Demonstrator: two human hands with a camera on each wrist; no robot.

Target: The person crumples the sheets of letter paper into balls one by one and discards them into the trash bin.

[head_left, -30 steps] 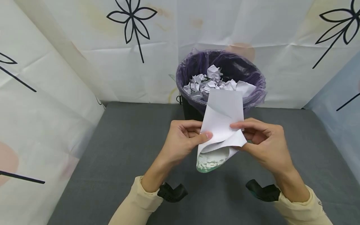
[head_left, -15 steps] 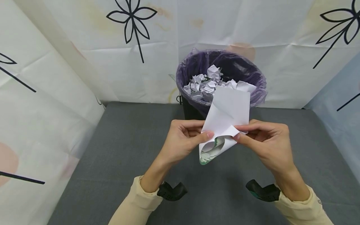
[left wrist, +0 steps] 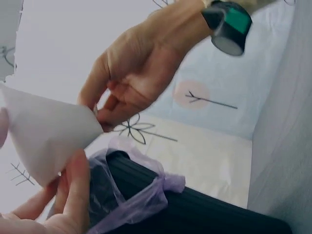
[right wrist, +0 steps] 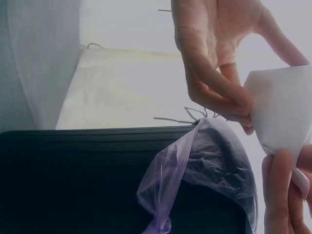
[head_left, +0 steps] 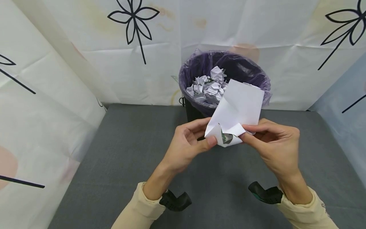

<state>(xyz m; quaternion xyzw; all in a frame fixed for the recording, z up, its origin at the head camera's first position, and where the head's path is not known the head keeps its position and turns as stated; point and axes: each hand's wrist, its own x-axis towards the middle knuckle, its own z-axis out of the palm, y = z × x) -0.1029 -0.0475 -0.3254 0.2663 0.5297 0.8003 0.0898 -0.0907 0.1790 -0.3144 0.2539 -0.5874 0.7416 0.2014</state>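
Both hands hold a folded sheet of white paper (head_left: pixel 238 105) in front of the bin. Its near end is curled over, and a small green and grey printed patch shows inside the fold. My left hand (head_left: pixel 186 143) pinches the paper's lower left corner, thumb on top and fingers behind. At the lower right, the right hand (head_left: pixel 274 143) pinches the folded flap between thumb and index finger. In the left wrist view the sheet (left wrist: pixel 53 131) bulges between the two hands, and the right wrist view shows its pale back (right wrist: pixel 282 107).
A black bin with a purple plastic liner (head_left: pixel 191 68) stands at the back of the grey table (head_left: pixel 137 152), holding several crumpled white papers (head_left: pixel 211 86). Patterned white cloth walls (head_left: pixel 85 63) enclose the back and sides. Each wrist wears a black camera mount (head_left: pixel 175 201).
The near end of the paper has been rolled up and away, shrinking the green-edged opening. The paper has tilted rightward, and the right hand has shifted slightly right.
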